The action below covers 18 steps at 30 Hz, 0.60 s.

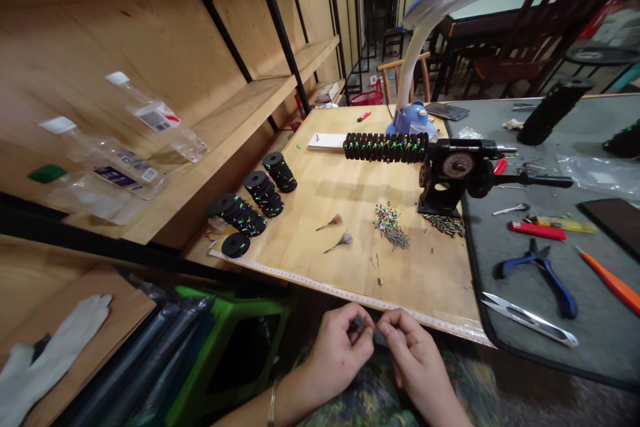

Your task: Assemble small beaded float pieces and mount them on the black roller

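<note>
My left hand and my right hand are close together just off the table's front edge, above my lap. Both are closed in a pinch, fingertips almost meeting. Something small, thin and dark shows between them, too hidden to name. Beyond my hands lie a small metal piece, a pile of coloured beads and small metal parts, and two small feathery tufts, one orange-tipped and one grey. A black hand-cranked winder stands farther back, carrying a row of black foam spools wound with green line.
Stacks of black foam spools stand at the left. A blue-and-white lamp rises at the back. On the grey mat lie pliers, thread snips and an orange-handled tool. Plastic bottles lie on the left shelf.
</note>
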{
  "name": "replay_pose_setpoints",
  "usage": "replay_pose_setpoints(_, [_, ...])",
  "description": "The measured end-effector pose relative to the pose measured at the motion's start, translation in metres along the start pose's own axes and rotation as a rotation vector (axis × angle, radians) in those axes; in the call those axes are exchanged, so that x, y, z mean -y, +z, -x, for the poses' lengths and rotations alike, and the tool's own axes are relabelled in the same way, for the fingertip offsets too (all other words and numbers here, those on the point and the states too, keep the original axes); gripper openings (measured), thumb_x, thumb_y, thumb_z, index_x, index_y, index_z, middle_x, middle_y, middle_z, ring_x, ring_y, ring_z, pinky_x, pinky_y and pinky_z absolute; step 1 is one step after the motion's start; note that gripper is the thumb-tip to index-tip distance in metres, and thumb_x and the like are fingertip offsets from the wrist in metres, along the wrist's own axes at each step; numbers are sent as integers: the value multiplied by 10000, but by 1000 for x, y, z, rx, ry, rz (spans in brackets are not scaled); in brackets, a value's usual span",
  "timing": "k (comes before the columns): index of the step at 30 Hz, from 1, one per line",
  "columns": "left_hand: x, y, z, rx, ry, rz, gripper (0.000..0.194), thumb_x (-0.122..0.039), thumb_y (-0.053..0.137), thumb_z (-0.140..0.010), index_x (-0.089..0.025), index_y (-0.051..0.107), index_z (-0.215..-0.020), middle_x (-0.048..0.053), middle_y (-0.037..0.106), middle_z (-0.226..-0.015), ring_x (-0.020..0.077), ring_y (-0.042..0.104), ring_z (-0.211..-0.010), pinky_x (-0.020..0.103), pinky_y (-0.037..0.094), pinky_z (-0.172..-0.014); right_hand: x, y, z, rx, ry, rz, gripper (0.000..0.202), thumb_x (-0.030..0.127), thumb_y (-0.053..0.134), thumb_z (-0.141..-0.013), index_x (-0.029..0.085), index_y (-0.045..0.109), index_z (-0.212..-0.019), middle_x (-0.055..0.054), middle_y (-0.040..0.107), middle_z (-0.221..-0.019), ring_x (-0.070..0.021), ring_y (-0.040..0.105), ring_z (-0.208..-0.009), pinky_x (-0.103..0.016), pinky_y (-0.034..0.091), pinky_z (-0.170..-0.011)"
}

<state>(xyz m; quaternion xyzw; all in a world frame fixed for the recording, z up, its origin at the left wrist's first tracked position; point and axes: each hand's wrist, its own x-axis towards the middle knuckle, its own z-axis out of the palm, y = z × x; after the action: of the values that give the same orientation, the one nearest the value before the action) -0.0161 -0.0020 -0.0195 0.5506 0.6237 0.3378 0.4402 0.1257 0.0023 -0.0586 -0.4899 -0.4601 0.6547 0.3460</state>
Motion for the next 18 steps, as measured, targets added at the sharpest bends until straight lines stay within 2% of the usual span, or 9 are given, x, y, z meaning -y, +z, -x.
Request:
replay_pose_setpoints(3, [-3, 0, -1, -11, -5, -28, 87, -165, 567, -719, -135, 631, -667, -60, 422, -500, 76, 315, -451, 198, 253, -441, -1, -1, -1, 8, -8, 0, 399, 609, 496, -826, 210, 499, -803, 126, 370, -475, -33, 273, -279, -148, 196, -290])
replay_pose_setpoints(5, [-4, -2, -2, -16, 7, -25, 115, -188, 572, -740, -137, 653, -678, -62, 419, -487, 77, 314, -449, 200, 262, -449, -1, -3, -3, 26, -7, 14, 377, 589, 502, -830, 212, 501, -842, 132, 368, -460, -41, 282, -281, -149, 197, -295])
replay_pose_setpoints(8, [-2, -8, -3, -25, 21, 23, 98, -198, 577, -769, -145, 654, -742, -47, 473, -534, 93, 398, -496, 202, 337, -503, 0, -7, -6, 97, 21, 70, 328, 529, 517, -838, 206, 522, -891, 136, 364, -440, -52, 283, -284, -160, 204, -307])
replay_pose_setpoints(10, [0, -13, -4, -18, 8, 97, 78, -186, 591, -770, -151, 629, -828, -28, 530, -620, 109, 472, -565, 206, 389, -559, 2, -9, -7, 148, 34, 127, 275, 477, 511, -851, 203, 536, -846, 134, 344, -434, -58, 274, -296, -174, 203, -325])
replay_pose_setpoints(14, [-1, -24, -9, 30, -23, 240, 85, -243, 587, -818, -159, 576, -813, 1, 575, -693, 130, 536, -637, 223, 433, -612, 9, -12, -7, 127, -119, 267, 215, 361, 475, -888, 205, 521, -748, 104, 321, -508, -92, 324, -437, -213, 258, -452])
replay_pose_setpoints(18, [-5, -27, -13, 2, -57, 349, 201, -345, 611, -829, -146, 590, -807, 11, 601, -686, 120, 542, -604, 224, 416, -588, 20, -11, -5, 121, -228, 387, 179, 299, 435, -900, 215, 472, -746, 74, 365, -595, -119, 368, -544, -236, 288, -542])
